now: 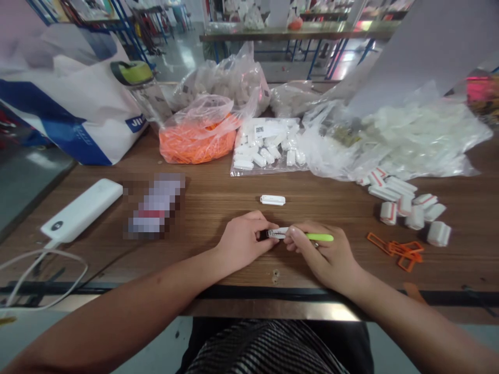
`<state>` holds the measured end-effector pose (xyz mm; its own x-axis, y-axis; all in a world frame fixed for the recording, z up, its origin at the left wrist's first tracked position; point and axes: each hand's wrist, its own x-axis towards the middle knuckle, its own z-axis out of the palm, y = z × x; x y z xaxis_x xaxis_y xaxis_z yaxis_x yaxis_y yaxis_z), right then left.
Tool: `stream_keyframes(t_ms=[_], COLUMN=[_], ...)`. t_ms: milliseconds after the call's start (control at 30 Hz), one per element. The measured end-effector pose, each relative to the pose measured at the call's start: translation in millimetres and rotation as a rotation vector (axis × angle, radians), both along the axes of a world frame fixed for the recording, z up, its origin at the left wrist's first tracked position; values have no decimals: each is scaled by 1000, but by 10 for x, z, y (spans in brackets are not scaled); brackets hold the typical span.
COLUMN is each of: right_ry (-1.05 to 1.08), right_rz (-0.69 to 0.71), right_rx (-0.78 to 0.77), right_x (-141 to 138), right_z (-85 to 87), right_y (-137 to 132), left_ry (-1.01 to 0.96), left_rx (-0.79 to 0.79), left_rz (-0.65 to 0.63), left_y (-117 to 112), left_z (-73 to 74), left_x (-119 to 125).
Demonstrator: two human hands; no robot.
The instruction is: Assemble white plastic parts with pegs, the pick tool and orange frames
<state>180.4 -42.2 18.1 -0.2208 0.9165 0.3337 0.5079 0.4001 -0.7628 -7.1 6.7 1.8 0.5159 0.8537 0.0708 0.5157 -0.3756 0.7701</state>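
Note:
My left hand (244, 236) pinches a small white plastic piece (276, 233) just above the table, its dark end at my fingertips. In my right hand (325, 252) is a slim tool with a yellow-green handle (320, 237). The tool's front end is hidden by my fingers, so its kind cannot be told. Both hands' fingertips are close together around the white piece. A similar white plastic part (273, 200) lies by itself just beyond my hands. To the right of my right hand lie several orange rectangular frames (405, 252).
Several white blocks, some red-striped (415, 202), lie at right. Behind are a bag of white parts (268, 148), a bag of orange parts (198, 137) and a larger clear bag (413, 135). A power bank (83, 208), blurred phone (158, 205), bottle (146, 93) and shopping bag (78, 98) stand left.

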Motion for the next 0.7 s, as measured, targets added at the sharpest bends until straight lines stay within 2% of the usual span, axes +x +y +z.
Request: stream_keyframes(t_ms=[200,700], right_ry=[82,56], right_rz=[-60,-58], right_rx=[8,20], right_x=[24,26], right_z=[-89,-88], right_y=[-27,-23], left_ry=[4,0], left_rx=[-18,-21], left_rz=[-6,4], left_y=[1,-5], left_z=[-15,8], left_x=[-13,3])
